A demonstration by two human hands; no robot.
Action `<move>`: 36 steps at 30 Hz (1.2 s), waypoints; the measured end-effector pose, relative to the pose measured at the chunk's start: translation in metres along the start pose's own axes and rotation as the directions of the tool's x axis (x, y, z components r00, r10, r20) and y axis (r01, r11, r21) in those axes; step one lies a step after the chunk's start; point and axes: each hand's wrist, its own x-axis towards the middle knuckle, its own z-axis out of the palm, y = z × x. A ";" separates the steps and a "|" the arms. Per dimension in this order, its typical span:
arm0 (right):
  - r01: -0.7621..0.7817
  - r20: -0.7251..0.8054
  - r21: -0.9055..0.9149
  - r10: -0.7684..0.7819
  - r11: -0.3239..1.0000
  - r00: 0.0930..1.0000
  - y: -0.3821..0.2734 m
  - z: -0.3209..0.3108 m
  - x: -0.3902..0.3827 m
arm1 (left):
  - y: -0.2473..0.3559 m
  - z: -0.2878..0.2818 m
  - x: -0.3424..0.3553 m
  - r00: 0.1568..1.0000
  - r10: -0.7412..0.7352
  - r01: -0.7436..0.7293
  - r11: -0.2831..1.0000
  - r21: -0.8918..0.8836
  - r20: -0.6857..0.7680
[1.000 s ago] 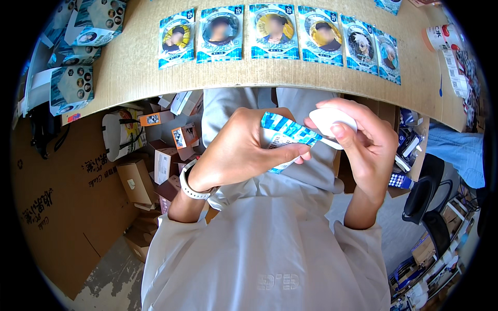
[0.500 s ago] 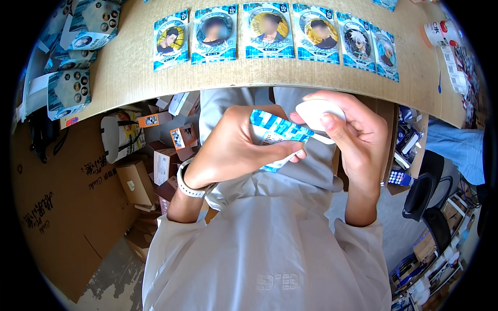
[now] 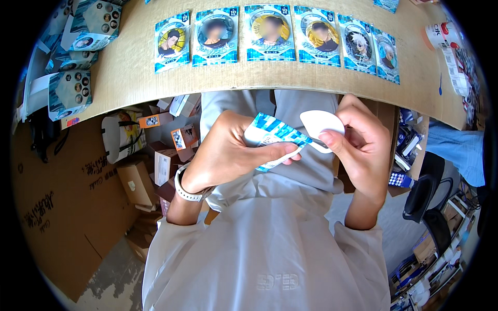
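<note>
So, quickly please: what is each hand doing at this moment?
Left hand: closed on a blue and white packet.
Right hand: closed on a white round piece at the packet's end.

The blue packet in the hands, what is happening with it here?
A person seated at a cardboard-covered table holds a blue and white foil packet in the left hand. The right hand pinches a round white disc at the packet's open end, close to the chest. On the table, six similar packets with round portrait badges lie in a row, and small boxes lie at the left.
</note>
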 end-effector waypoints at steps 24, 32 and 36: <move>0.009 -0.010 0.016 -0.008 1.000 1.000 0.006 0.007 0.006 | -0.008 0.016 0.009 0.996 -0.063 0.065 0.997 -0.029 0.060; 0.002 -0.009 0.042 -0.001 0.999 1.000 0.006 0.003 0.006 | -0.019 0.020 0.011 0.998 -0.017 0.020 0.997 -0.068 0.053; 0.012 -0.010 0.019 -0.011 1.000 1.000 0.008 0.005 0.008 | -0.016 0.023 0.010 1.000 0.018 -0.018 0.999 -0.028 0.025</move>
